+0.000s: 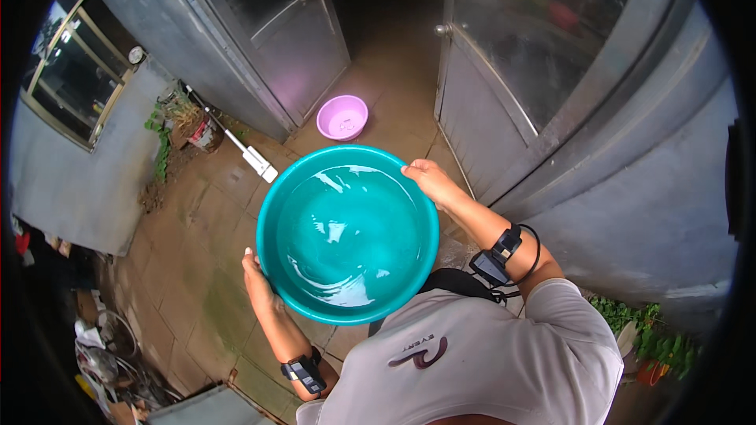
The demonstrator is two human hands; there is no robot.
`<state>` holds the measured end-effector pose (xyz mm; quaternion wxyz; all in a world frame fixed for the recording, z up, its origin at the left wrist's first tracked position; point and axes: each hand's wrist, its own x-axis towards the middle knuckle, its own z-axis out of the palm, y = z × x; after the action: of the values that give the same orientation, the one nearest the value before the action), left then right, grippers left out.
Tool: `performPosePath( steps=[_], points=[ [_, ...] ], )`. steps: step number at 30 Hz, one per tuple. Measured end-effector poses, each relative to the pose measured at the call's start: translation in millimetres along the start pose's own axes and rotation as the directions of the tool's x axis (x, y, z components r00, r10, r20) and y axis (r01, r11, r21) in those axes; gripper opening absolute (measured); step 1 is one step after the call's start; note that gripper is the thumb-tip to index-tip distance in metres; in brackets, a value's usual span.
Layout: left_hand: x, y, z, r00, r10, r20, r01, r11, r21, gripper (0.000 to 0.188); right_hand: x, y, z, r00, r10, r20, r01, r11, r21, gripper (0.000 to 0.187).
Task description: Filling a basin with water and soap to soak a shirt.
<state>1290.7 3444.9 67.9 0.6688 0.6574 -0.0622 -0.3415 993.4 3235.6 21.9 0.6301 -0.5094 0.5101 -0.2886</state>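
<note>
A large teal plastic basin (272, 267) with water (354, 228) in it is held up in front of my body. My left hand (258, 282) grips its lower left side, with the fingers partly hidden behind the wall. At the upper right, my right hand (429, 179) is closed over the rim, thumb on top. Light glints off the rippled water. Beyond the teal basin, a smaller pink basin (342, 118) sits on the ground by the doorway; whether it holds water I cannot tell.
Grey double doors (488, 102) stand open ahead onto a dark interior. A white-headed pole (256, 161) leans left of the basin, near a potted plant (201, 130). Clutter (106, 354) piles up at the lower left. Green plants (646, 334) grow at the right. Paving tiles (185, 291) cover the ground.
</note>
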Motion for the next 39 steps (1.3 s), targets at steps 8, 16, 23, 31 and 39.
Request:
performPosePath(
  steps=[8, 16, 23, 31, 39],
  points=[
    [160, 57, 86, 0.995, -0.017, 0.094, 0.005, 0.991, 0.136, 0.035, 132, -50, 27, 0.995, 0.029, -0.095, -0.022, 0.997, 0.075, 0.029],
    [263, 86, 203, 0.998, -0.037, 0.055, 0.033, 0.997, 0.071, 0.038, 292, -119, 8, 0.998, 0.013, -0.057, -0.012, 1.000, 0.021, 0.029],
    [348, 95, 293, 0.997, -0.064, -0.050, 0.067, 0.996, 0.052, 0.042, 414, -201, -22, 1.000, 0.008, 0.010, -0.007, 0.999, -0.044, 0.038],
    [465, 131, 454, 0.997, -0.064, 0.033, 0.063, 0.998, 0.025, 0.039, 567, -238, -75, 0.996, 0.021, -0.089, -0.017, 0.999, 0.050, 0.032],
    [596, 170, 621, 0.972, -0.074, 0.222, 0.041, 0.988, 0.150, 0.039, 692, -293, -129, 0.967, 0.033, -0.253, 0.016, 0.982, 0.189, 0.028]
  ],
)
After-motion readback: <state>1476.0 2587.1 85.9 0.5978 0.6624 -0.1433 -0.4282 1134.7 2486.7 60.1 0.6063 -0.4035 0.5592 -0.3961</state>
